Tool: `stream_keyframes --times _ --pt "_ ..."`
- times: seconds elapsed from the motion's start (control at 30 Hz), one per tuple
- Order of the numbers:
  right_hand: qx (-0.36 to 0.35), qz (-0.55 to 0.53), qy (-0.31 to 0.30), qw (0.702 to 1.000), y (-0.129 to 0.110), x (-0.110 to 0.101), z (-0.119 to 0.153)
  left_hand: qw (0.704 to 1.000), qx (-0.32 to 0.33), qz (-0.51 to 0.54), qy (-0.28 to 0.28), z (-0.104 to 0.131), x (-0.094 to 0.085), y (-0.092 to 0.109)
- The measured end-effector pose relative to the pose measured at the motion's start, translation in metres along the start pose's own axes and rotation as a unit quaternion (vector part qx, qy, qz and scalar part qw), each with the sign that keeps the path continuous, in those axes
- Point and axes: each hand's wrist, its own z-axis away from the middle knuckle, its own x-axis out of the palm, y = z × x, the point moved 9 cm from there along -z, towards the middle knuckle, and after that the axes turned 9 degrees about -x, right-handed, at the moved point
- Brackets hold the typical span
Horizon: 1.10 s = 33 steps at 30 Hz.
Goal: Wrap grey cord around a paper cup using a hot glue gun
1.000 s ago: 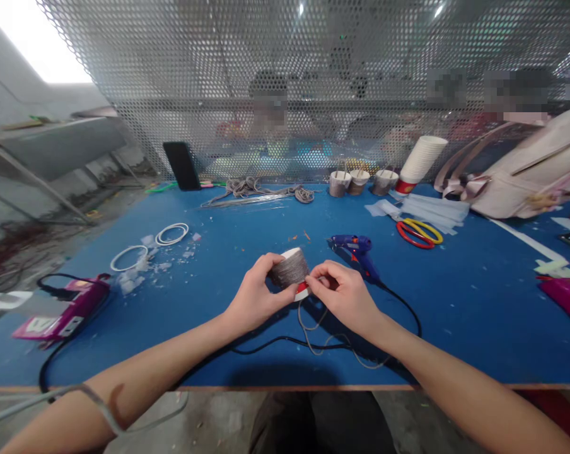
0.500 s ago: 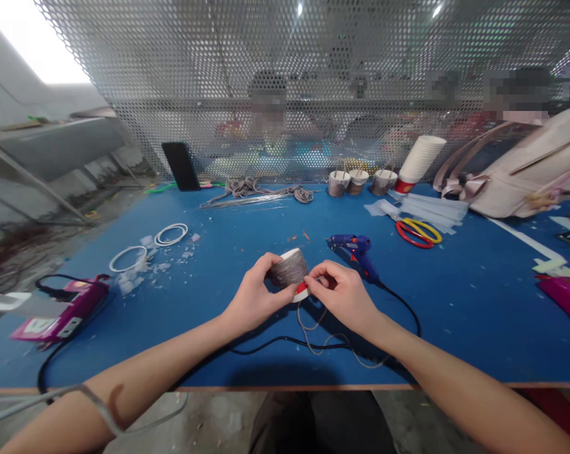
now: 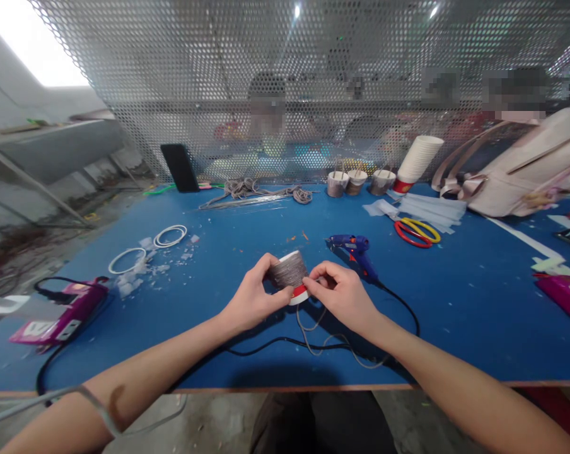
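Gripping the paper cup (image 3: 290,272) from its left side, the left hand (image 3: 257,291) has its thumb low on the red band and its fingers up near the rim; the cup lies between the two hands, tilted, its white rim up and its white and red end down, held above the blue table (image 3: 228,252); grey cord is wound around most of its wall. Pinched nearly closed, the right hand (image 3: 338,291) meets the cup's right side with its fingertips, at the lower edge of the winding, where the red band begins; what sits between those fingertips is too small to tell; a loose length of grey cord (image 3: 308,343) hangs below the cup and curls near the table's front edge, close to a black cable (image 3: 266,344). Just beyond the right hand lies a blue glue gun (image 3: 355,247); farther back are scissors (image 3: 415,232) with red and yellow handles, three cord-wrapped cups (image 3: 357,181) and a leaning stack of white cups (image 3: 420,161); well apart, on the left, lie white rings (image 3: 170,236) beside clear scraps (image 3: 132,277).
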Motion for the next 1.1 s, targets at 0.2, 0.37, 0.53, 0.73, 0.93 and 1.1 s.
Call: stream_keyframes --times 0.2,0.37,0.53,0.73,0.93,1.1 --pt "-0.024 0.020 -0.003 1.000 -0.005 0.002 0.001 0.999 -0.023 -0.026 0.013 -0.001 0.001 -0.006" --pt "-0.037 0.022 -0.007 0.999 -0.008 0.002 0.001 0.999 -0.035 -0.026 0.014 -0.002 0.001 -0.006" --pt "-0.036 0.014 -0.004 0.999 -0.008 0.000 0.002 0.999 -0.031 -0.011 0.015 -0.002 -0.001 -0.004" --pt "-0.036 0.011 -0.003 0.999 -0.009 -0.001 0.001 0.999 -0.030 -0.016 0.013 -0.001 -0.001 -0.002" --pt "-0.045 0.014 0.000 0.999 -0.010 0.000 0.001 0.999 -0.027 -0.035 0.015 -0.001 0.000 -0.002" --pt "-0.056 0.013 0.010 0.998 -0.011 -0.001 0.001 0.999 -0.030 -0.037 0.014 -0.001 0.001 -0.004"
